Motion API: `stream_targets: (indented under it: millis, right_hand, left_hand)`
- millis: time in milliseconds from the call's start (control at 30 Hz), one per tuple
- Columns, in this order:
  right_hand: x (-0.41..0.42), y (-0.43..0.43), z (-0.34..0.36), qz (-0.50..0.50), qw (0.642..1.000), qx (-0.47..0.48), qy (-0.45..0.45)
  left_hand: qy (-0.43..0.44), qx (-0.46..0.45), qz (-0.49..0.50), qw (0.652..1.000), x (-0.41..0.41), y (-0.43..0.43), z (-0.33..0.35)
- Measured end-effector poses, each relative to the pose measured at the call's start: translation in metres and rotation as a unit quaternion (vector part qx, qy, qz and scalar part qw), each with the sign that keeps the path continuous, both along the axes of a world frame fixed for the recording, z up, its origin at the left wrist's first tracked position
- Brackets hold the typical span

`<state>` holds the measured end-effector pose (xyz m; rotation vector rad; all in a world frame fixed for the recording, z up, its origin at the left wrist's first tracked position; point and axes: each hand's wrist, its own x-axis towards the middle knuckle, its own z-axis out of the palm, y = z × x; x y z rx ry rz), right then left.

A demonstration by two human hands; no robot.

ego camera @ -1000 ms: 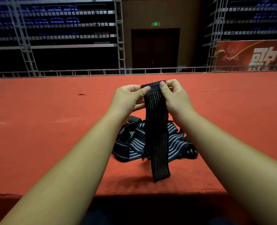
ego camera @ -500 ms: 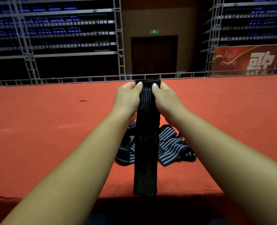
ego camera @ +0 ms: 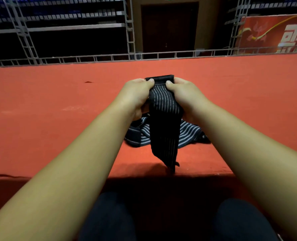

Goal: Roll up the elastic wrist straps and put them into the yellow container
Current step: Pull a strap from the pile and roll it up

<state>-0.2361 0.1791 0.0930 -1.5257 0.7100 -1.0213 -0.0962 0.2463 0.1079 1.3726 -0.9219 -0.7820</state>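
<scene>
Hangs shorter than half a second back, strap (ego camera: 163,122) tail twisted. Rolled top end pinched between left hand (ego camera: 137,94) and right hand (ego camera: 184,96), over loose pile (ego camera: 189,133) on red carpet (ego camera: 57,119). Soft, light, springy; likely best held at roll's sides.

Pile of straps (ego camera: 140,134) as ref pt: it lies on the carpeted platform (ego camera: 57,110), near the front edge. One strap (ego camera: 163,122) hangs just in front of the pile, top end up above it, left hand (ego camera: 137,95) gripping its left side & right hand (ego camera: 185,96) the right. Knees (ego camera: 109,218) are in front of & below the pile, past the platform edge. Well behind the pile: railing (ego camera: 92,58), then door (ego camera: 168,26) straight back, stands (ego camera: 66,18) back-left, banner (ego camera: 274,33) back-right
</scene>
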Motion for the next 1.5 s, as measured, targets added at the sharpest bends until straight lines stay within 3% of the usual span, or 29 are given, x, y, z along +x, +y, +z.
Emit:
stream_targets:
  millis: [233,467,633,767,867,1233,1400,1500]
  right_hand:
    - [0.015,-0.026,-0.062,0.007,0.992,0.114,0.053]
    - [0.027,-0.063,-0.137,-0.056,0.987,0.044,0.144]
    - [0.042,-0.09,-0.188,-0.071,0.982,-0.015,0.176]
    - [0.056,-0.098,-0.206,-0.099,0.987,-0.004,0.13]
    - [0.063,-0.102,-0.214,-0.121,0.987,0.018,0.107]
    - [0.072,-0.11,-0.21,-0.066,0.988,0.093,0.106]
    - [0.072,-0.113,-0.214,-0.061,0.989,0.059,0.125]
    - [0.072,-0.112,-0.216,-0.061,0.991,0.056,0.109]
  left_hand:
    - [0.047,0.069,-0.007,0.996,0.011,-0.022,-0.063]
    - [0.048,0.09,-0.017,0.995,0.035,-0.06,-0.141]
    - [-0.037,0.081,0.01,0.996,0.048,-0.088,-0.183]
    - [-0.132,0.032,0.062,0.989,0.06,-0.107,-0.204]
    - [-0.151,-0.001,0.061,0.987,0.067,-0.117,-0.215]
    - [-0.061,-0.016,0.055,0.996,0.083,-0.123,-0.228]
    - [-0.055,-0.003,0.038,0.998,0.084,-0.118,-0.23]
    - [-0.009,-0.001,0.022,1.0,0.084,-0.116,-0.227]
